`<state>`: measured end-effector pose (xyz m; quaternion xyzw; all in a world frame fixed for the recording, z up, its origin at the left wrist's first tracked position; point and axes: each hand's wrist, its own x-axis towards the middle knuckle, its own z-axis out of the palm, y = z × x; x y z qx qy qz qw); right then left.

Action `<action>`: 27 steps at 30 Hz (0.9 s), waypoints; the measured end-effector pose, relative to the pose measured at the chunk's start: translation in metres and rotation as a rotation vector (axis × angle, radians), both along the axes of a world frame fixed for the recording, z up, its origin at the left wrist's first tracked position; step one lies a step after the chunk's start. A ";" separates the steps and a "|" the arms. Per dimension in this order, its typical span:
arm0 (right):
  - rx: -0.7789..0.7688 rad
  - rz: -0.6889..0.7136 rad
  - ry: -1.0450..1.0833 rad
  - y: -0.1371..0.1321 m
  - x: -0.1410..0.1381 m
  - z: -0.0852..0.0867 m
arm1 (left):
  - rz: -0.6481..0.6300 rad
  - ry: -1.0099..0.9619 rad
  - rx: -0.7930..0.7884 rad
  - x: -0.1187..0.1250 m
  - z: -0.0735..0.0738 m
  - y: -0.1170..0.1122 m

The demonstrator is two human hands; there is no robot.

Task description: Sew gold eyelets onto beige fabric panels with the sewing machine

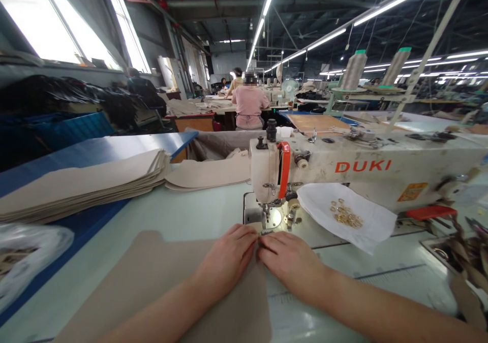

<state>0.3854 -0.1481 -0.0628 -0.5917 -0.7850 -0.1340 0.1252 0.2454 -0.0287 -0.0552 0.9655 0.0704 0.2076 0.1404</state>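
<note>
A large taupe fabric panel (168, 277) lies flat on the pale table, its right edge under my hands. My left hand (231, 256) rests on this panel with fingers closed at its top right corner. Fingertip to fingertip with it, my right hand (292, 261) is closed in a pinch at the same edge. What the right fingers hold is hidden. A small beige tab (256, 226) shows just beyond my left fingertips. Right in front of both hands is the needle area (269, 213) of the sewing machine (324, 165).
Gold-coloured metal rings (346, 216) lie on a white sheet (316, 200) at right. Stacked fabric panels (84, 180) and further cut pieces (208, 173) are at left. A plastic bag (34, 256) sits at the left edge, straps (463, 261) at far right. A person (249, 101) works ahead.
</note>
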 end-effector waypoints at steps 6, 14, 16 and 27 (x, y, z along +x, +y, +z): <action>-0.014 -0.031 0.028 0.002 -0.001 0.000 | 0.008 -0.005 -0.015 -0.002 0.000 -0.001; -0.017 -0.027 -0.007 0.004 0.001 0.000 | 0.010 0.001 -0.027 0.001 -0.001 0.000; -0.038 -0.022 -0.024 0.005 0.006 0.002 | 0.020 0.016 -0.033 0.006 0.000 0.000; -0.130 -0.074 0.013 0.014 0.036 0.005 | 0.000 -0.080 -0.001 0.042 -0.007 0.015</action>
